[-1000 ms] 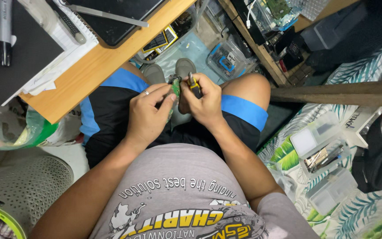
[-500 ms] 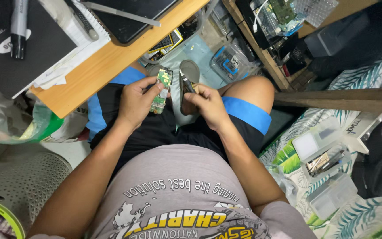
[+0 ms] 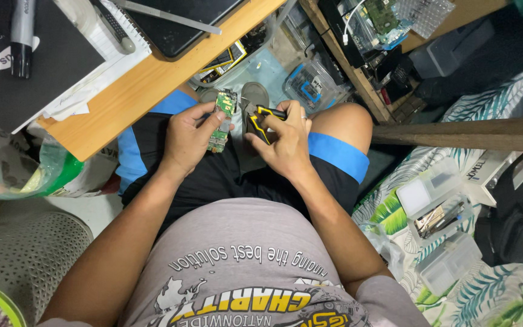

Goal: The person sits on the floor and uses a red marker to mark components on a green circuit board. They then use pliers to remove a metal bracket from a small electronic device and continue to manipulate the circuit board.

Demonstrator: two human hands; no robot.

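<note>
Left hand [image 3: 189, 136] grips a green circuit board [image 3: 221, 121] by its long edges, thumb on the near side, fingers wrapped behind. Board is held upright over the lap, just off the edge of the wooden surface [image 3: 146, 85]. Right hand [image 3: 282, 142] is clenched round a black-and-yellow tool [image 3: 264, 118], tip pointing left toward the board, near it; can't tell if it touches. Could be a screwdriver or a cutter, too small to tell.

Around: grey sandal [image 3: 252, 100] on the floor just beyond the hands, clear plastic boxes [image 3: 310, 85] far right of it, more parts boxes [image 3: 440, 206] on the leaf-print sheet at right. On the surface: black notebook [image 3: 43, 54] with a marker [image 3: 22, 36], tablet [image 3: 177, 24].

Risks, as I read it:
- Board is unsupported, held in air. A push from the tool could make it pivot in the fingers, and the tip could skid across components or traces.
- Grip is on the edges only; a slip drops it onto the lap or the cluttered floor.
- Any loosened small part falls into dark shorts or floor clutter and is hard to find.
- Bare fingers on the board: static or smudged contacts.
</note>
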